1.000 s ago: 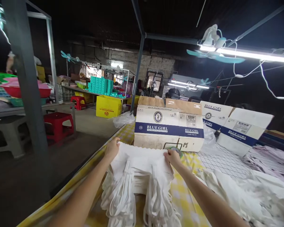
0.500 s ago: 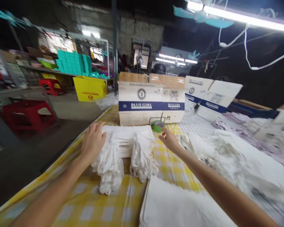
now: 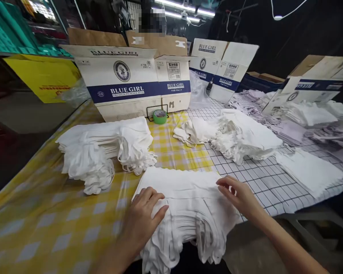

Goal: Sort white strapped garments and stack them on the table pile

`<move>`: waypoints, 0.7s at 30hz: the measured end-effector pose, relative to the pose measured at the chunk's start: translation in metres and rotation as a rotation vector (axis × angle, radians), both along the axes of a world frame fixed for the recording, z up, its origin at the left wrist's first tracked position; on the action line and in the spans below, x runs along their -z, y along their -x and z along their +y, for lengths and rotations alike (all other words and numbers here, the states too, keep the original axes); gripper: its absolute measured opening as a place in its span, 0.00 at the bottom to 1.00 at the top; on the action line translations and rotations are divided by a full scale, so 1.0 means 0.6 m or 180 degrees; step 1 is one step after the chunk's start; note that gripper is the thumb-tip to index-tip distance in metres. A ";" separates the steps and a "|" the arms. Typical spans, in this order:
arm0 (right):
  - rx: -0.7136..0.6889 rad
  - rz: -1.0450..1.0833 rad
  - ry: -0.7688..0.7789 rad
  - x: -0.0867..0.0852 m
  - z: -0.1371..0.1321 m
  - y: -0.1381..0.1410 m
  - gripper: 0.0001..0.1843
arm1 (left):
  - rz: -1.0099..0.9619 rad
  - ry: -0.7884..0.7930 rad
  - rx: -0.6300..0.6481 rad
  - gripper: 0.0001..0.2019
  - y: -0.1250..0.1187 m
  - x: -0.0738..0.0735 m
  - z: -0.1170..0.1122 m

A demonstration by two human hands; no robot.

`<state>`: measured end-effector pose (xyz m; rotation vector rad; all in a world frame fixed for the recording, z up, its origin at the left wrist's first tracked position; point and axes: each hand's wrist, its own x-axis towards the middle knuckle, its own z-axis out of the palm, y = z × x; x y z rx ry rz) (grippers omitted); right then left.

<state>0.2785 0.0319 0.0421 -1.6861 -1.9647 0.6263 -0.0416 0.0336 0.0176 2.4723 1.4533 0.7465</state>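
Observation:
My left hand [image 3: 143, 219] lies flat, fingers spread, on the left part of a stack of white fabric bags [image 3: 185, 194] at the table's near edge. My right hand [image 3: 240, 194] touches the stack's right side with its fingers loosely curled at the top sheet. The stack's handles hang over the table edge. A second pile of white bags [image 3: 103, 148] rests to the left on the yellow checked cloth [image 3: 45, 213].
A Blue Girl carton [image 3: 131, 82] stands behind, with a green tape roll [image 3: 160, 116] at its foot. More white bag piles [image 3: 240, 137] lie to the right on a grid cloth, with further cartons [image 3: 220, 68] beyond. The floor drops off at left.
The view tilted down. Both hands left the far pile by the carton and drew back to the nearer stack at the table edge.

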 end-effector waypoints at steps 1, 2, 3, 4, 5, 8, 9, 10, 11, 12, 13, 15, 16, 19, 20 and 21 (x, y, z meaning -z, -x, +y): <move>0.0056 0.0049 -0.0012 0.007 -0.016 -0.003 0.08 | 0.0074 0.0009 -0.0054 0.06 -0.017 -0.003 -0.009; 0.0092 0.0073 -0.0061 0.013 -0.031 -0.004 0.08 | 0.0144 -0.0019 -0.0117 0.07 -0.033 -0.004 -0.019; 0.0090 0.0070 -0.0140 0.019 -0.044 -0.003 0.08 | 0.0219 -0.0096 -0.0185 0.09 -0.049 -0.003 -0.031; 0.0043 0.0050 -0.0235 0.024 -0.055 0.000 0.09 | 0.0322 -0.0198 -0.0243 0.11 -0.063 0.001 -0.044; -0.0046 0.0024 -0.0323 0.028 -0.064 0.003 0.10 | 0.0468 -0.0298 -0.0295 0.13 -0.076 0.006 -0.057; -0.0340 -0.0026 -0.0442 0.036 -0.084 0.015 0.11 | 0.1091 -0.0422 -0.0437 0.17 -0.104 0.025 -0.090; -0.0393 -0.0030 -0.0430 0.038 -0.088 0.018 0.11 | 0.1286 -0.0401 -0.0497 0.17 -0.110 0.030 -0.097; -0.0416 -0.0034 -0.0409 0.040 -0.091 0.022 0.12 | 0.1436 -0.0372 -0.0549 0.17 -0.114 0.033 -0.102; -0.0417 -0.0048 -0.0387 0.043 -0.094 0.025 0.12 | 0.1542 -0.0351 -0.0598 0.17 -0.117 0.036 -0.106; -0.0397 -0.0076 -0.0367 0.045 -0.095 0.029 0.13 | 0.1619 -0.0331 -0.0637 0.16 -0.119 0.037 -0.108; -0.0354 -0.0115 -0.0350 0.048 -0.096 0.033 0.15 | 0.1670 -0.0316 -0.0654 0.16 -0.121 0.038 -0.109; -0.0204 -0.0224 -0.0332 0.053 -0.095 0.042 0.17 | 0.1713 -0.0288 -0.0599 0.15 -0.123 0.038 -0.111; -0.0124 -0.0289 -0.0329 0.055 -0.095 0.047 0.18 | 0.1708 -0.0273 -0.0544 0.15 -0.123 0.038 -0.112; 0.0075 -0.0535 -0.0345 0.058 -0.094 0.061 0.17 | 0.1637 -0.0205 -0.0493 0.18 -0.123 0.039 -0.115; 0.0113 -0.0642 -0.0351 0.059 -0.094 0.065 0.17 | 0.1614 -0.0173 -0.0520 0.19 -0.123 0.039 -0.116; 0.0137 -0.0758 -0.0352 0.059 -0.094 0.069 0.17 | 0.1591 -0.0141 -0.0544 0.20 -0.123 0.039 -0.116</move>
